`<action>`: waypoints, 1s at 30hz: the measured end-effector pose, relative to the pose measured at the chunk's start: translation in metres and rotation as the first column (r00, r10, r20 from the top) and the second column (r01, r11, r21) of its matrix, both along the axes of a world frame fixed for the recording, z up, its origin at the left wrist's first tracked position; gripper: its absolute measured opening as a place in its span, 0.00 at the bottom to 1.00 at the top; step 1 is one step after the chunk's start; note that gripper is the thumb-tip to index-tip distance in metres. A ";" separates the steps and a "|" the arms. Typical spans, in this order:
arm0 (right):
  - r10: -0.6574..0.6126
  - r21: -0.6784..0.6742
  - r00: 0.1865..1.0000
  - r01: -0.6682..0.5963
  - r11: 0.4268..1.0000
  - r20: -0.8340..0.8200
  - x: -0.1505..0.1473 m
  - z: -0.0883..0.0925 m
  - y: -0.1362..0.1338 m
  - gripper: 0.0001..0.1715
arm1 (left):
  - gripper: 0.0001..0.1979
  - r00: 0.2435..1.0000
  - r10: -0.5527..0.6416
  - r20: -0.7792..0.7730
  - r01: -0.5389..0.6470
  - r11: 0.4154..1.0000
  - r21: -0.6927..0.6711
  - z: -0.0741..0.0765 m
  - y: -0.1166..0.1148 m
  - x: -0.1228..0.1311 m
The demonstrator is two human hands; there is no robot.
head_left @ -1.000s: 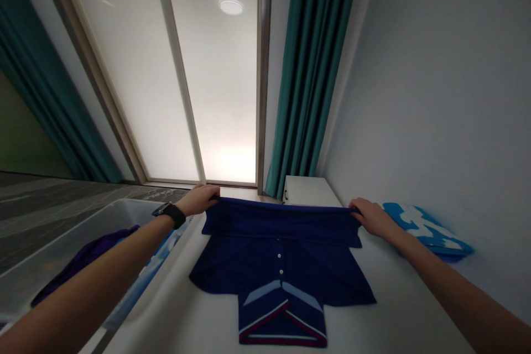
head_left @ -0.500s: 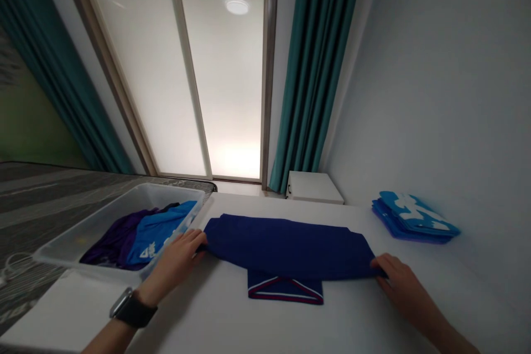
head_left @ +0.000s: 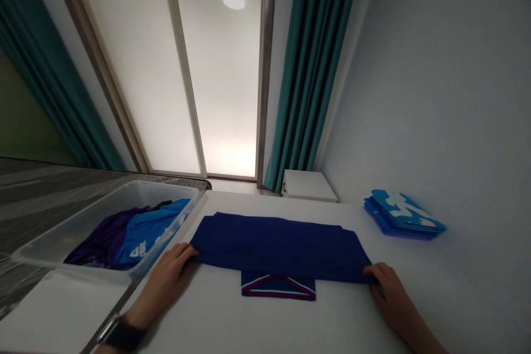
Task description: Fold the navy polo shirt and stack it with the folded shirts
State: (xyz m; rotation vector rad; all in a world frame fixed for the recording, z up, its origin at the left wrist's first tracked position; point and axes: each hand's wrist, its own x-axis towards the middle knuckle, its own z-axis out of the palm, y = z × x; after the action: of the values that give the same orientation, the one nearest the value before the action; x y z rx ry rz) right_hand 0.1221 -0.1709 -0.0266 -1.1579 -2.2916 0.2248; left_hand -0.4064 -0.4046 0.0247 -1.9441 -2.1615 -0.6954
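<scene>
The near part of the white table (head_left: 249,326) leaves open room in front of the shirt collar (head_left: 277,288). A smartwatch (head_left: 122,335) is worn on the left wrist. The left hand (head_left: 170,275) pinches the left end of the navy collared shirt (head_left: 277,246); the right hand (head_left: 390,292) pinches its right near corner. Both hands are well apart.

The shirt lies flat across the table middle, body doubled into a wide band, striped collar protruding on the near side. Progress, as judged: the crosswise fold is laid; the collar remains outside it, and the band is at full width.

To the left, the translucent plastic bin (head_left: 136,185) stands beside the table edge, limiting leftward movement. It contains a purple garment (head_left: 102,240) and a blue garment (head_left: 153,227), both loose and apparently unfolded. To the right, beyond a bare gap, the folded garment stack (head_left: 404,215) sits near the wall (head_left: 448,94). Farthest: the white cabinet (head_left: 309,183) and teal curtain (head_left: 313,66).
</scene>
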 end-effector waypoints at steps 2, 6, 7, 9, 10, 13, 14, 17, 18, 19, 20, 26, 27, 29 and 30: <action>-0.004 0.006 1.000 0.004 1.000 -0.006 0.000 0.000 0.000 0.13 | 0.09 1.000 0.002 0.015 -0.002 1.000 0.007 0.001 0.000 0.001; -0.001 0.000 1.000 0.001 1.000 0.004 -0.003 0.003 -0.002 0.13 | 0.09 1.000 -0.009 0.023 0.009 1.000 0.011 -0.001 0.001 0.000; -0.001 0.002 1.000 0.001 1.000 0.005 -0.004 0.004 -0.002 0.13 | 0.09 1.000 -0.010 0.019 0.010 1.000 0.019 -0.002 0.001 0.000; -0.004 0.007 1.000 0.004 1.000 0.002 -0.005 0.006 -0.004 0.14 | 0.09 1.000 -0.011 0.010 0.011 0.999 0.030 -0.004 0.000 -0.002; -0.005 0.008 1.000 0.005 1.000 0.001 -0.005 0.007 -0.004 0.14 | 0.08 1.000 -0.012 0.005 0.012 0.999 0.033 -0.005 0.000 -0.003; -0.004 0.005 1.000 0.004 1.000 0.003 -0.005 0.008 -0.005 0.14 | 0.08 1.000 -0.016 -0.004 0.016 0.999 0.035 -0.007 -0.001 -0.004; -0.004 0.003 1.000 0.004 1.000 0.005 -0.004 0.008 -0.005 0.14 | 0.08 1.000 -0.017 -0.006 0.017 0.999 0.033 -0.007 -0.001 -0.004; -0.005 0.001 1.000 0.005 1.000 0.015 -0.005 0.008 -0.005 0.15 | 0.08 1.000 -0.016 -0.011 0.016 1.000 0.022 -0.006 0.000 -0.003; -0.005 0.000 1.000 0.005 1.000 0.020 -0.005 0.009 -0.005 0.15 | 0.08 1.000 -0.015 -0.013 0.015 1.000 0.017 -0.006 0.000 -0.002; -0.002 -0.001 1.000 0.002 1.000 0.026 -0.006 0.009 -0.006 0.15 | 0.08 1.000 -0.013 -0.014 0.013 1.000 0.012 -0.005 0.001 -0.002; -0.002 -0.002 1.000 0.002 1.000 0.031 -0.006 0.010 -0.006 0.16 | 0.08 1.000 -0.010 -0.016 0.011 1.000 0.008 -0.005 0.001 -0.001; -0.029 0.078 0.994 0.021 0.997 0.104 -0.004 0.014 -0.010 0.16 | 0.11 0.998 0.008 -0.070 -0.010 0.999 -0.031 -0.001 -0.003 0.002; -0.040 0.132 0.993 0.024 0.991 0.115 -0.004 0.015 -0.012 0.15 | 0.11 0.996 0.018 -0.088 -0.021 0.999 -0.035 0.001 -0.004 0.003; -0.048 0.256 0.991 0.014 0.967 0.127 -0.009 0.019 -0.015 0.14 | 0.11 0.992 0.035 -0.121 -0.038 0.999 -0.030 0.007 -0.002 0.007; -0.036 0.310 0.991 -0.007 0.951 0.132 -0.016 0.021 -0.017 0.14 | 0.12 0.991 0.033 -0.132 -0.036 0.999 -0.022 0.010 0.000 0.012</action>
State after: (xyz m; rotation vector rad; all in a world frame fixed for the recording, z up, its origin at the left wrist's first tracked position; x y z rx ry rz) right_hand 0.1063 -0.1879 -0.0053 -1.0532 -2.3283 -0.2212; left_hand -0.3948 -0.4044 0.0348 -1.9013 -2.1287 -0.5215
